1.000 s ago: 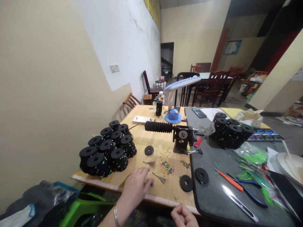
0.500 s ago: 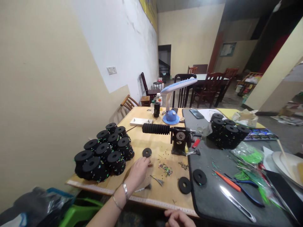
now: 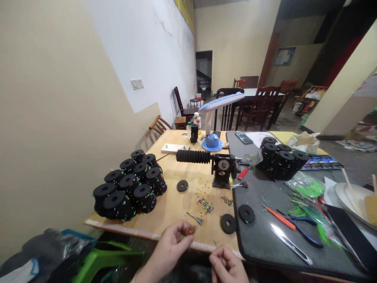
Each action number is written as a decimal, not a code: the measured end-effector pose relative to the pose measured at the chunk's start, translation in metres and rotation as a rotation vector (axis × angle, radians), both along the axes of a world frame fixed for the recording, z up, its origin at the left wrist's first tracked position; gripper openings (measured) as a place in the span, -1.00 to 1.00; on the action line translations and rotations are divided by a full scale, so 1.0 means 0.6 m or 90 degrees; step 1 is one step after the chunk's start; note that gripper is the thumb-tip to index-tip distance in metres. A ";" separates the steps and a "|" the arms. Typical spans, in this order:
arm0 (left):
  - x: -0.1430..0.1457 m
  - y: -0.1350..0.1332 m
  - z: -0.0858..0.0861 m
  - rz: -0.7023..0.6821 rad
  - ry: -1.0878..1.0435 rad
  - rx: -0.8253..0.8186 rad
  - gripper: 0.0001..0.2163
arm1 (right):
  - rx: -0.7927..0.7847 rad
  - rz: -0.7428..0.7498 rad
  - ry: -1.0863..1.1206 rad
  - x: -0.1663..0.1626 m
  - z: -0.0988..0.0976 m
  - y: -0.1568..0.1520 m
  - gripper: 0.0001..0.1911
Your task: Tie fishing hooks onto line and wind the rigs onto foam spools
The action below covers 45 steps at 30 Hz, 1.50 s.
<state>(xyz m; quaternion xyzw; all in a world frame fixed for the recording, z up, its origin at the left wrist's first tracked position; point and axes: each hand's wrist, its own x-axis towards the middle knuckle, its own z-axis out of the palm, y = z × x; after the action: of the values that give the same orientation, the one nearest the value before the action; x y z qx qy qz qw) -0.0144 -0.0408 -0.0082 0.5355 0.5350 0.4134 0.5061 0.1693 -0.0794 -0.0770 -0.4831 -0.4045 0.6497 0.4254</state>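
My left hand (image 3: 172,245) is at the table's front edge, its thumb and fingers pinched on a small brown and orange feathery thing (image 3: 192,229), too small to name for certain. To its right, my right hand (image 3: 228,265) is closed, thumb against fingers; what it holds, if anything, does not show. Beyond the hands lie a small grey-tufted piece (image 3: 195,218), a scatter of tiny coloured beads (image 3: 205,205) and a flat black foam ring (image 3: 182,186). Another foam ring (image 3: 228,223) lies ahead of my right hand.
Several stacks of black foam rings (image 3: 128,181) stand at left, more stacks (image 3: 281,159) at right. A black winding device (image 3: 223,171) and blue lamp (image 3: 212,142) stand in the middle. On the grey mat (image 3: 259,243) lie pliers (image 3: 309,232), an orange-handled tool (image 3: 281,218) and metal tweezers (image 3: 291,244).
My left hand has drawn back from beside the foam ring to the front edge, now with the small brown and orange thing. My right hand has come slightly up, beside it.
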 end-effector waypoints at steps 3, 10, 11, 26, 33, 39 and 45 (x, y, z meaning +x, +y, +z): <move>0.023 -0.034 -0.024 0.011 -0.070 -0.130 -0.75 | -0.014 0.001 0.013 -0.005 0.016 0.000 -0.43; 0.039 -0.069 -0.075 0.026 -0.132 -0.152 -0.69 | -0.029 0.000 0.016 -0.015 0.020 -0.006 -0.43; 0.040 -0.071 -0.079 0.030 -0.126 -0.150 -0.69 | -0.028 0.002 0.012 -0.016 0.018 -0.007 -0.42; 0.060 -0.077 -0.075 0.056 -0.023 -0.076 -0.80 | 0.090 0.010 -0.064 -0.017 0.011 -0.008 -0.49; 0.071 -0.074 -0.075 0.066 -0.083 -0.127 -0.71 | 0.099 0.001 -0.097 -0.017 0.011 -0.007 -0.46; 0.072 -0.075 -0.089 0.056 -0.252 -0.229 -0.60 | 0.032 -0.021 -0.007 -0.021 0.007 -0.008 -0.45; 0.067 -0.082 -0.073 0.002 -0.331 -0.283 -0.69 | 0.000 -0.045 0.036 -0.020 -0.006 -0.013 -0.44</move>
<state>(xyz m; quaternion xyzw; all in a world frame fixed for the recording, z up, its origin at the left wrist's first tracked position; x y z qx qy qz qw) 0.0261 -0.0897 -0.0523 0.2883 0.4658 0.4100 0.7292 0.1571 -0.0870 -0.0809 -0.4783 -0.3751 0.6475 0.4596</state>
